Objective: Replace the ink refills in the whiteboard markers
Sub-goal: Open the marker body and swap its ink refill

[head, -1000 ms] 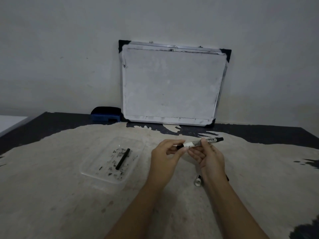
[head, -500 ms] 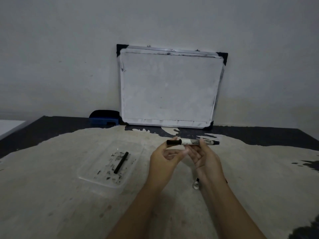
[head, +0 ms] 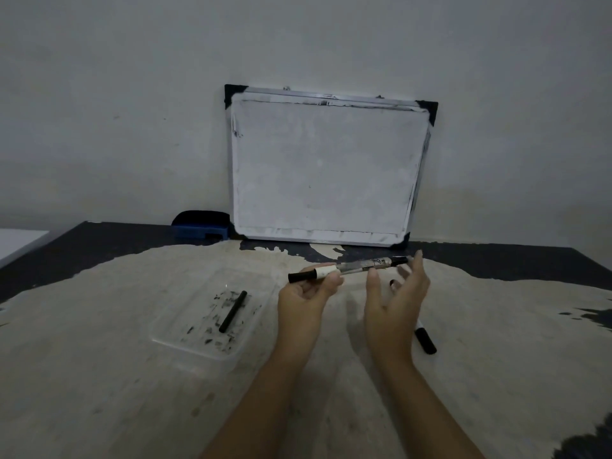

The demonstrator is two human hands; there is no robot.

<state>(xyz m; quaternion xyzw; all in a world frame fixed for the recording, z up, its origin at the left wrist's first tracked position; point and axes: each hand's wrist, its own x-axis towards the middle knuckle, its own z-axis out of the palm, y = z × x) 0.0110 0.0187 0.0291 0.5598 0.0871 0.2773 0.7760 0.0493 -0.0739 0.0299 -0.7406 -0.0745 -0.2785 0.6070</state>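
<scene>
A slim whiteboard marker (head: 347,269) hangs in the air at the middle of the frame, nearly level, with a black cap end at left, a white band next to it, a clear printed barrel and a dark tip end at right. The left hand (head: 306,298) pinches it near the white band, fingers (head: 332,280) curled under the barrel. The right hand (head: 395,301) is open, its fingers spread and loose just beside the barrel; I cannot tell whether a fingertip touches the far end.

Left of the hands, a shallow clear plastic tray (head: 185,339), smeared with black ink, holds a thin black refill stick (head: 233,311) lying aslant. A second black marker (head: 425,341) lies on the worn, pale, flaking surface (head: 99,376), partly hidden behind the right wrist.

In the upper middle, a smudged whiteboard (head: 326,168) with black corner caps leans against the wall, a blue eraser (head: 200,225) beside its lower left corner.
</scene>
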